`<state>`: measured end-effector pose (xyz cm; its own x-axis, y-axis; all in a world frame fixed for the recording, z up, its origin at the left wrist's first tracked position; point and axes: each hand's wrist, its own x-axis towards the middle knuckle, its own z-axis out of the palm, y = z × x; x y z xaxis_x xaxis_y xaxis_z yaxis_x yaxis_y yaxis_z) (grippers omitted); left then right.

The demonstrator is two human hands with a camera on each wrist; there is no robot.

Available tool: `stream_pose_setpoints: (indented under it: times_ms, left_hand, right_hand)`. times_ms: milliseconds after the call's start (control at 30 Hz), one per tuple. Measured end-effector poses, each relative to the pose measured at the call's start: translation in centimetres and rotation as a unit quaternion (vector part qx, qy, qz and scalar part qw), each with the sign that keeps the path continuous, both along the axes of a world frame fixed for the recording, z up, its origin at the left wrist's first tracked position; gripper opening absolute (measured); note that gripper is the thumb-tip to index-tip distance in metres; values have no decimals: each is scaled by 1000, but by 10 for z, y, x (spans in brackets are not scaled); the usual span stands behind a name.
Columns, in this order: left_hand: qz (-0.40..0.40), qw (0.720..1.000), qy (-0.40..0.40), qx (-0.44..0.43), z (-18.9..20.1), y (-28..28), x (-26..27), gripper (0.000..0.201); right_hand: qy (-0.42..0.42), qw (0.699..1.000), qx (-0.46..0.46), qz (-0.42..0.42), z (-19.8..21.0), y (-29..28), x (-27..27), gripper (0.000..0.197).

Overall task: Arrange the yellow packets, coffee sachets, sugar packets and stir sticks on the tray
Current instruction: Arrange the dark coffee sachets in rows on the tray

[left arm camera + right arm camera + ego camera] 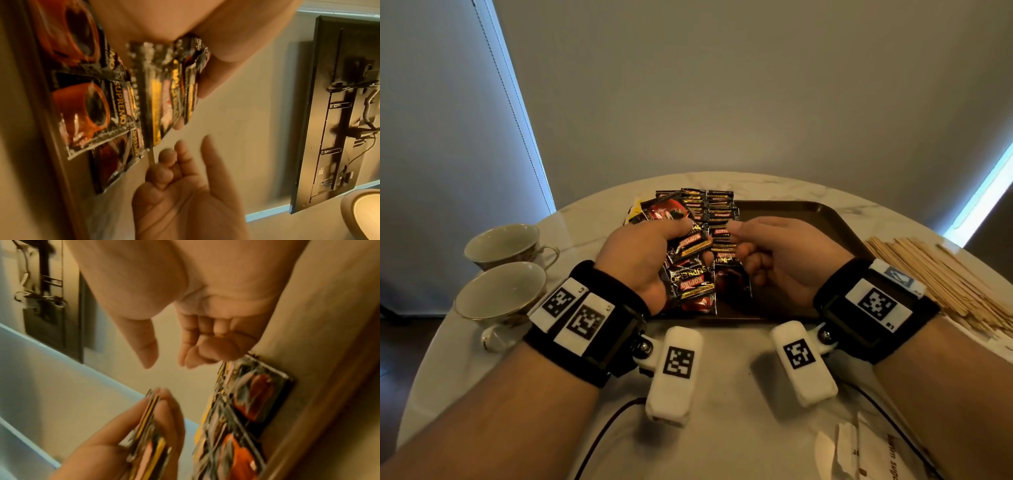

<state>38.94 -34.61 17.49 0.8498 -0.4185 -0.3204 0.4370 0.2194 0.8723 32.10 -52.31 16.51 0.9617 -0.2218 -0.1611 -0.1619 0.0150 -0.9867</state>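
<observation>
My left hand [688, 240] grips a fanned bunch of black-and-red coffee sachets [690, 274] over the near left part of the brown tray [811, 212]. The left wrist view shows the held sachets [164, 91] pinched between thumb and fingers. My right hand [739, 240] hovers just right of the bunch, thumb out, fingers loosely curled, holding nothing; thumb and fingers stand apart in the right wrist view [168, 365]. A row of overlapping sachets [719, 219] lies along the tray's left side. Yellow packets [635, 209] peek out behind the bunch.
Wooden stir sticks [941, 274] lie in a heap on the marble table right of the tray. White sugar packets [859, 448] sit at the near right edge. Two empty teacups [503, 246] stand left of the tray, near my left wrist.
</observation>
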Motion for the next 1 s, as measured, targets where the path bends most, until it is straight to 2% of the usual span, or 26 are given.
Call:
stream_pose_setpoints:
  times_ms: [67, 133, 200, 367, 467, 600, 667, 767, 833, 900, 1000]
  left_hand:
    - [18, 1000, 4, -26, 0, -1, 0, 29]
    - [22, 998, 2, -52, 0, -2, -1, 27]
    - [20, 996, -1, -83, 1, -3, -2, 23]
    - [52, 986, -40, -156, -1, -2, 2, 24]
    - [52, 992, -69, -88, -4, -1, 3, 30]
    - [1, 997, -78, -29, -4, -2, -6, 18]
    - [-22, 995, -97, -6, -4, -1, -9, 25]
    - [-65, 990, -122, 28, -1, 2, -13, 47]
    - [-84, 985, -143, 53, 0, 2, -16, 45]
    - [-60, 986, -141, 69, -1, 1, -16, 39]
    - [1, 992, -104, 67, 0, 1, -11, 29]
  right_hand:
    - [13, 996, -9, 85, 4, 10, -5, 42]
    - [16, 992, -28, 124, 4, 18, -9, 29]
    - [-4, 994, -25, 104, 4, 22, -9, 12]
    - [-68, 994, 71, -42, 6, 16, -6, 11]
    - [-113, 986, 90, -86, 8, 13, -5, 12]
    - [-156, 980, 79, -92, 6, 17, -3, 9]
    - [-171, 977, 89, -89, 6, 18, -4, 5]
    - [-178, 975, 97, -91, 7, 16, -4, 5]
    - [-177, 974, 108, -93, 6, 15, -4, 7]
    - [-172, 974, 119, -88, 4, 14, -4, 11]
    - [-143, 981, 106, -72, 3, 11, -4, 28]
